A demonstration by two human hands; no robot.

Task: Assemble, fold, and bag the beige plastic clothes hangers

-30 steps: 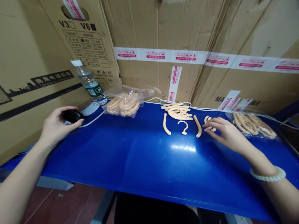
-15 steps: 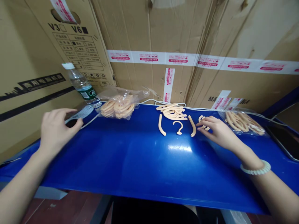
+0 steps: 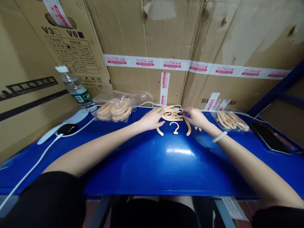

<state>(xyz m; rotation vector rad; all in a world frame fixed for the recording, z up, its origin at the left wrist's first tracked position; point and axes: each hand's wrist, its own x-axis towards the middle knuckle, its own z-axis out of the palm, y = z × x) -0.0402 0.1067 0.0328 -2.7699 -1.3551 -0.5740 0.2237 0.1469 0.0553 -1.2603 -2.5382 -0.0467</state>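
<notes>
A loose pile of peach plastic hook parts (image 3: 171,114) lies at the back middle of the blue table (image 3: 152,164). My left hand (image 3: 150,119) reaches to the pile's left edge, fingers curled onto the parts. My right hand (image 3: 195,117) touches the pile's right edge, fingers bent over it. In front of the pile lie a small hook (image 3: 175,127) and two curved strips (image 3: 188,128), one of them partly under my left hand. Whether either hand holds a part is hidden.
A bag of peach parts (image 3: 114,110) lies at the back left, another bag (image 3: 230,120) at the back right. A water bottle (image 3: 74,89), a white corded device (image 3: 71,118) and a black object (image 3: 67,129) sit at the left. A phone (image 3: 268,137) lies at the right. Cardboard boxes (image 3: 166,47) wall the back.
My left hand left the black object at the left and crossed to the pile. My right hand moved from the small parts up to the pile. The camera tilted down.
</notes>
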